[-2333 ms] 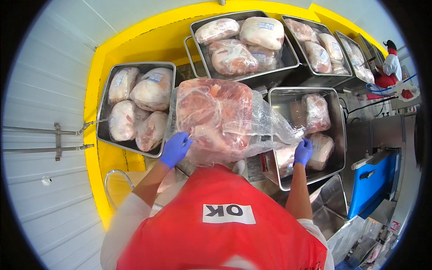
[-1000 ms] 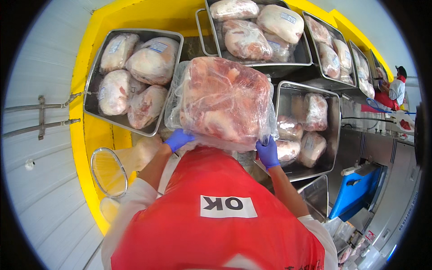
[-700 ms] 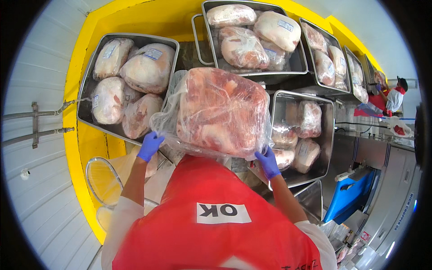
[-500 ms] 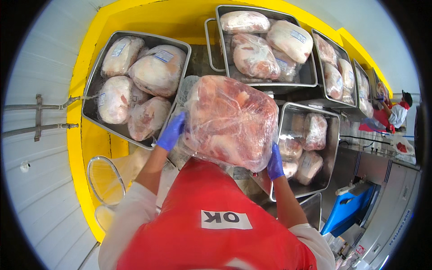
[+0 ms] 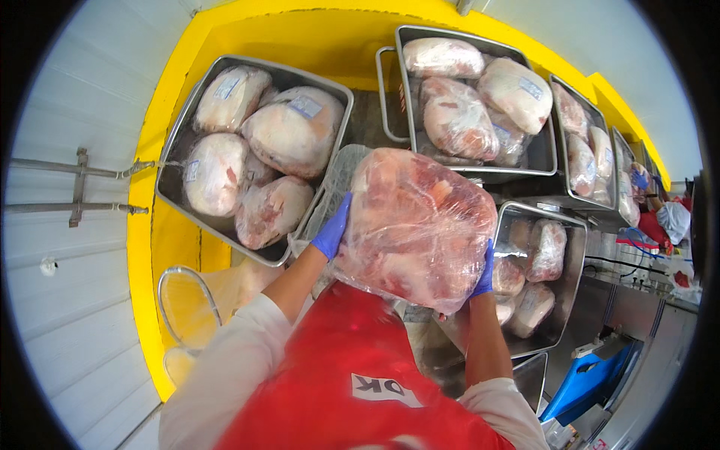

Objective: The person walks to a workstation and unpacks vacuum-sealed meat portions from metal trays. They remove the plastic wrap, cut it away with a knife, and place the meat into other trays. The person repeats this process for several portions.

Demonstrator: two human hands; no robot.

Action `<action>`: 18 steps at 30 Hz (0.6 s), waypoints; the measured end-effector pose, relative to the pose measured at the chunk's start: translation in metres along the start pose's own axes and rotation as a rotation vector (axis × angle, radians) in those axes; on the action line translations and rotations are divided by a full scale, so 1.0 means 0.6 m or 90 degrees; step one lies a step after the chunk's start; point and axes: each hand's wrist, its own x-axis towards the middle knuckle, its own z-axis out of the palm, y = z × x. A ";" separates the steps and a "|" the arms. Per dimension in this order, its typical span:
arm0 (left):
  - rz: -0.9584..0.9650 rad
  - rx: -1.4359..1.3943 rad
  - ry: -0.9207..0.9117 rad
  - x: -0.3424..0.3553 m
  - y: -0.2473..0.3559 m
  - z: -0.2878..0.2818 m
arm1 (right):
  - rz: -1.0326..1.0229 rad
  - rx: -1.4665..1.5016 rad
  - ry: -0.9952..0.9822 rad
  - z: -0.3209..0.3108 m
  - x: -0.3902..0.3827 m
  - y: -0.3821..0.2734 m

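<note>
A large block of raw meat (image 5: 416,229) in clear, crinkled plastic is held up before my red apron (image 5: 330,367). My left hand (image 5: 334,229), in a blue-purple glove, grips its left side; the fingertips are partly out of sight. On the lower right side, my right hand (image 5: 484,271) in a matching glove holds it, with most fingers hidden beneath or behind. Loose plastic (image 5: 337,176) hangs at the block's left edge. Left of it is a metal bin (image 5: 184,139) containing several wrapped meat pieces (image 5: 292,131). A smaller-looking metal bin (image 5: 568,274) with wrapped meat sits to the right.
Beyond the block is another handled metal bin (image 5: 480,171) of wrapped meat, with more bins in a row to its right. A yellow barrier (image 5: 142,277) curves behind them. Metal hoops (image 5: 214,296) with translucent sheeting stand at lower left. Another person (image 5: 675,217) is at far right.
The whole view has shifted, so the bins and the block appear farther right and lower. Both hands still hold the block. The other person's gloved hand has moved.
</note>
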 end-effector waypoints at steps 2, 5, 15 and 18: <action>0.024 -0.027 -0.028 0.014 0.002 -0.004 | -0.010 0.014 -0.017 0.002 -0.011 0.000; 0.043 -0.051 -0.061 0.010 0.026 -0.022 | 0.003 -0.040 0.005 0.021 -0.035 0.013; -0.101 0.081 0.023 -0.345 0.160 0.054 | 0.182 -0.012 0.064 0.099 -0.237 0.051; -0.140 0.121 0.009 -0.377 0.191 0.054 | 0.198 -0.024 -0.045 0.132 -0.234 0.044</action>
